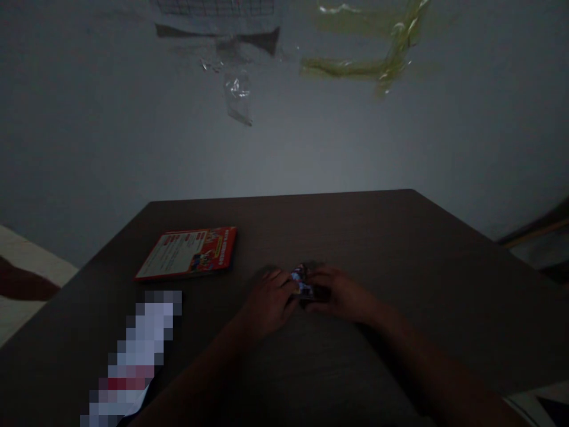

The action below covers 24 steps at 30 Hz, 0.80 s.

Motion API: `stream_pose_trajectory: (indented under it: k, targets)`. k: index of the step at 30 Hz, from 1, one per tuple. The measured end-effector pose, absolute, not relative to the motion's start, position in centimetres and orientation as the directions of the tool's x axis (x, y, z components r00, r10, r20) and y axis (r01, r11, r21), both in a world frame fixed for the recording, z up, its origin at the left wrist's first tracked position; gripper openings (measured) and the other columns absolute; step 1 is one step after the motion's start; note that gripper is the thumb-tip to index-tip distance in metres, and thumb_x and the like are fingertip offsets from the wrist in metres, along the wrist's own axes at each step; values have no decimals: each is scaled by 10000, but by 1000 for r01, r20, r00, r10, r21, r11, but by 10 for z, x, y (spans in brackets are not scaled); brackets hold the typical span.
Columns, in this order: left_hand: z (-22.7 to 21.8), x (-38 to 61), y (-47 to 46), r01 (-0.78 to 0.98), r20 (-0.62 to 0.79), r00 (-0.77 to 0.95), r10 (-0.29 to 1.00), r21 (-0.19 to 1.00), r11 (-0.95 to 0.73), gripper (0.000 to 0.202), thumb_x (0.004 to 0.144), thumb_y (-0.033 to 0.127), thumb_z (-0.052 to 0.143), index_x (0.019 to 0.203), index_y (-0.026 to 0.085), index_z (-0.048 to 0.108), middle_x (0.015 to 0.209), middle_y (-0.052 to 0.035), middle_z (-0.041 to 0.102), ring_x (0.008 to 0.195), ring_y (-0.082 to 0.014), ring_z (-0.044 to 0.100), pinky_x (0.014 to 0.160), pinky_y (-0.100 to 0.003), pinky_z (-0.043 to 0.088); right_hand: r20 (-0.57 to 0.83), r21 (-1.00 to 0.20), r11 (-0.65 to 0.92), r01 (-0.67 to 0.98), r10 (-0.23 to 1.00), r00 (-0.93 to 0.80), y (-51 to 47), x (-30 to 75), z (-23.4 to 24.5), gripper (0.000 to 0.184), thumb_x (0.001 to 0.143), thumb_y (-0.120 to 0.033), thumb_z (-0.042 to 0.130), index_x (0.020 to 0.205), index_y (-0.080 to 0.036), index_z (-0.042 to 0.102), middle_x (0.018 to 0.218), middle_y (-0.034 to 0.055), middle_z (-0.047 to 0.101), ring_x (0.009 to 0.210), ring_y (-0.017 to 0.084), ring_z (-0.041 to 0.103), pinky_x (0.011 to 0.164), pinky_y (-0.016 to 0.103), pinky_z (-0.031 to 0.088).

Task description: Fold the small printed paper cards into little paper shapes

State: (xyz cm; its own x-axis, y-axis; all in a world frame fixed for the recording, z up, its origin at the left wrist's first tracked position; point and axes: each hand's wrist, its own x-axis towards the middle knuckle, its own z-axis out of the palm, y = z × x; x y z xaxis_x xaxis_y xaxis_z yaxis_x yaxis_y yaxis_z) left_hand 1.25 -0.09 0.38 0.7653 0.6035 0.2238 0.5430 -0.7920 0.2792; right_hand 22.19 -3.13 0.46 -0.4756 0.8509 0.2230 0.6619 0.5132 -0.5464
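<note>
Left hand (271, 300) and right hand (341, 293) grip a small colourful item (303, 289) between them, apparently adjusting it; steady pressure seems needed next.

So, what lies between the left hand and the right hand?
In the head view, a small colourful printed item lies between the left hand and right hand; both appear to touch it.

From where I'm standing, the wall (284, 148) is behind the table (355, 231), tape (347, 68) up on its right half. Small item (304, 289) sits mid-table between the left hand (269, 296) and right hand (342, 295), both touching it. Flat case (182, 255) lies off to the left, with a blurred-out thing (137, 350) in front of that, just left of the left forearm (200, 362).
</note>
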Motion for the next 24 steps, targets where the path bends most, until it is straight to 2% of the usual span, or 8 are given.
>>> stream_pose_trajectory:
  k: [5,8,15,20,24]
  targets:
    - [2,14,0,571,234,746,624,257,-779,183,870,225,447,958,190,604,937,-60,574,910,-203,502,813,-357,415,210,-458,533,712,843,-495,-30,224,4,234,785,-235,612,1013,-216,662,1054,78,624,1005,218,546,891,375,415]
    - [0,15,1,588,231,736,636,246,-770,185,880,231,440,915,190,617,898,-54,574,895,-201,507,804,-348,416,200,-427,540,725,839,-507,-29,226,1,195,827,-212,551,983,-216,669,1022,68,626,976,202,553,884,362,414]
    - [-1,15,5,600,204,719,664,299,-742,190,874,220,449,849,185,634,860,-50,593,854,-188,531,800,-334,415,192,-423,503,754,862,-468,-26,228,-3,216,840,-227,532,1021,-221,648,954,71,640,915,210,561,834,372,415]
    - [1,18,6,634,158,693,703,331,-699,196,851,252,473,889,177,651,840,-61,617,819,-200,557,747,-325,426,166,-459,439,772,897,-411,-24,224,-5,168,830,-272,551,931,-198,663,846,68,670,813,210,589,757,356,414]
    - [3,21,8,680,94,665,741,334,-652,219,845,282,473,910,182,656,868,-65,639,815,-199,578,751,-321,432,144,-443,388,808,921,-362,-23,220,-4,174,820,-287,558,902,-186,674,817,72,674,763,200,596,711,323,408]
